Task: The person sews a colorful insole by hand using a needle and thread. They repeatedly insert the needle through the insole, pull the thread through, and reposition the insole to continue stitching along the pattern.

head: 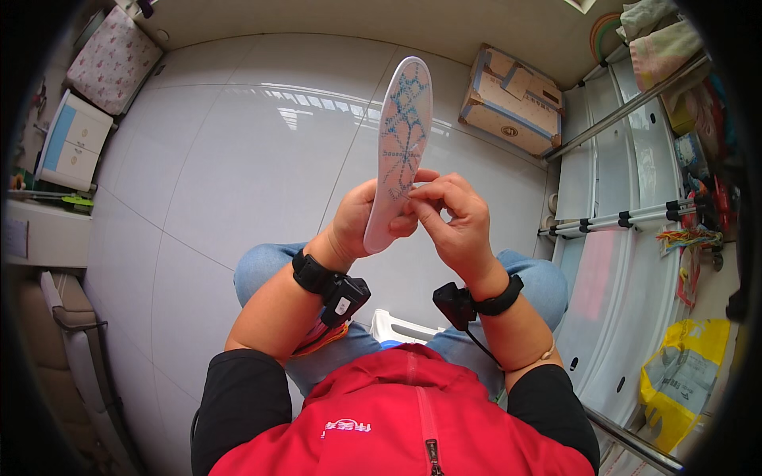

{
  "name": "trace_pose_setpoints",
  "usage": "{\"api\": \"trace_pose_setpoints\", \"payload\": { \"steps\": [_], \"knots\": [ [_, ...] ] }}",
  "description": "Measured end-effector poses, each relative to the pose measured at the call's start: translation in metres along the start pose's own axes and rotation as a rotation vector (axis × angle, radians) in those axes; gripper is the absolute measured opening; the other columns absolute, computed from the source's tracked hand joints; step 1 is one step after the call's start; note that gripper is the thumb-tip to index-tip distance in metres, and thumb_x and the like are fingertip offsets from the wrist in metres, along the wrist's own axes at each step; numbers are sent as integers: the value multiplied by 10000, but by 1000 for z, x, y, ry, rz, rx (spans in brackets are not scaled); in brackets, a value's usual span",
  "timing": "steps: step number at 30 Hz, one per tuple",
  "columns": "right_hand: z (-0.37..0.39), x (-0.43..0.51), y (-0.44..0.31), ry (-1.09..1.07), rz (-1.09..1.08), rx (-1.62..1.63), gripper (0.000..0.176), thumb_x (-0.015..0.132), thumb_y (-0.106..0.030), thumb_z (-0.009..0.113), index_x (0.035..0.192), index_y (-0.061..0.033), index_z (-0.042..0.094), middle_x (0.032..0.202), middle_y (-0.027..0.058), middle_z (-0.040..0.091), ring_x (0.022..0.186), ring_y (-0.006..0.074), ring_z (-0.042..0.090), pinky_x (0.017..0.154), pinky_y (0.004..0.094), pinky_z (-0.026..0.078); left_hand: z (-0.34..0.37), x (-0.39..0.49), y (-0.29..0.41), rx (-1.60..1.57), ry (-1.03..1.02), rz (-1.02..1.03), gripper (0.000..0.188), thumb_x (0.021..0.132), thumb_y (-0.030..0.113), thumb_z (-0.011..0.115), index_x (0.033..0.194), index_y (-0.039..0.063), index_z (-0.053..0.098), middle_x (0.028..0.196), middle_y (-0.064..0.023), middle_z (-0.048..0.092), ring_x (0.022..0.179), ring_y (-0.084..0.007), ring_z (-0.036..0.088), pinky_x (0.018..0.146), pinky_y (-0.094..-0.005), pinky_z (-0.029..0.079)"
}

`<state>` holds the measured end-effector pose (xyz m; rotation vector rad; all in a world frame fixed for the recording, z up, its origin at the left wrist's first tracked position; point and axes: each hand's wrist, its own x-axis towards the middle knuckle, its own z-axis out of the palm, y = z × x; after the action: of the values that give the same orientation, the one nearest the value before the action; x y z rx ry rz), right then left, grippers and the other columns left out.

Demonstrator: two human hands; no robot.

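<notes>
A white-edged shoe insole (pixel 406 128) with blue cross-stitch on a pinkish face stands upright in front of me, its broad end away from me. My left hand (pixel 360 211) grips its near half from the left, with the thumb and fingers around it. At the insole's right edge, my right hand (pixel 455 208) has its thumb and index finger pinched together near the lower stitches. Whatever lies between those fingertips is too small to make out. Colourful threads (pixel 321 340) lie on my left thigh, below the forearm.
A cardboard box (pixel 512 98) stands on the tiled floor ahead to the right. Along the right runs a white rack (pixel 601 178) with metal rails, a yellow bag (pixel 684 381) beside it. A small white-and-blue cabinet (pixel 77 140) is at the left. A white stool (pixel 405 327) shows between my knees.
</notes>
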<state>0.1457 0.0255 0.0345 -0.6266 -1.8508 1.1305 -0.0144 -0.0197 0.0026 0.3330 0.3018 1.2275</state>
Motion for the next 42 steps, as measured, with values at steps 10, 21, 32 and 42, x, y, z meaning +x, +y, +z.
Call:
{"api": "trace_pose_setpoints", "payload": {
  "steps": [10,21,32,42],
  "knots": [
    [-4,0,-9,-19,-45,-97,109,781,51,653,872,-7,669,834,104,626,897,254,673,672,317,531,1,-1,0,0,-21,-14,498,963,259,405,1342,-65,427,996,-149,582,655,-132,502,553,-221,407],
    [-4,1,-11,-17,-92,-88,126,770,74,641,871,5,670,835,114,617,956,268,673,629,302,545,0,-1,0,50,-77,-7,501,968,233,400,1349,-92,395,1110,-209,577,937,-257,609,700,-280,515],
    [-4,0,-14,-9,-93,-149,114,768,57,649,861,-6,671,819,97,611,715,174,638,549,267,496,-5,-1,1,31,-37,-32,512,954,251,439,1354,-67,403,1068,-149,597,826,-184,589,635,-253,465],
    [-9,0,-17,10,-107,-161,116,760,55,663,850,-17,674,795,67,596,598,136,559,533,254,459,-10,1,1,-11,-84,-53,497,965,255,412,1353,-55,408,1011,-125,608,756,-155,544,627,-253,438]
  ]
}}
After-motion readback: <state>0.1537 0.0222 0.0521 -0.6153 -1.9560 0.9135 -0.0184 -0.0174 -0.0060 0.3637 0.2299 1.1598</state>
